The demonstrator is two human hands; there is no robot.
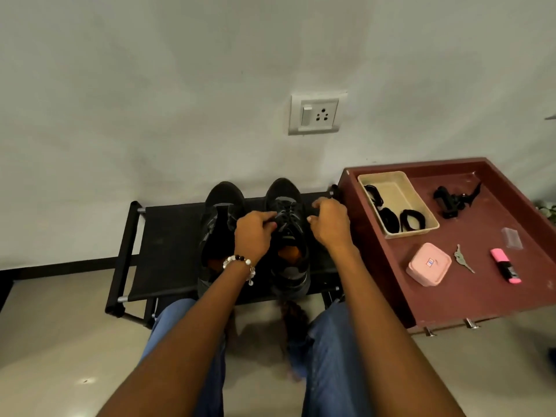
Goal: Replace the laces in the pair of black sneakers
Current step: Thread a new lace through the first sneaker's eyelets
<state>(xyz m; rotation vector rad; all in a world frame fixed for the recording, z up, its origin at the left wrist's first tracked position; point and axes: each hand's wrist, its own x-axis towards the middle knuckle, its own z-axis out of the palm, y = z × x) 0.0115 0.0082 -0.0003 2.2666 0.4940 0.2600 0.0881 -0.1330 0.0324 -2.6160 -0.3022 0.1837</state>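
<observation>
1. Working the lace (285, 213) on the right-hand sneaker (287, 233) is, as I read it, the step in hand; both black sneakers stand side by side on a low black rack (168, 236) against the wall, toes toward the wall, with the left-hand sneaker (221, 227) touching its mate.
2. The left hand (255, 236) has its fingers curled at the lacing, pinching what looks like a lace strand near the upper eyelets; the strand is black on black, so the exact hold is hard to make out.
3. The right hand (329, 225) sits just beside the shoe's outer side, fingers curled as if drawing a lace end outward; whether it holds lace cannot be told from this view.
4. To do this well, pull one crossing at a time, keeping both ends even, so the eyelets do not bind.
5. Steady the shoe with the heel of one hand; it rests loose on fabric and could tip toward its neighbour.
6. Spare black laces (412, 219) lie coiled in a cream tray (388, 182) on the red-brown table (469, 290) to the right, within reach, so no stretch is needed.
7. Keep the pulled-out lace apart from that tray, lest old and new get mixed.
8. The left-hand sneaker's lacing is too dark to judge.
</observation>
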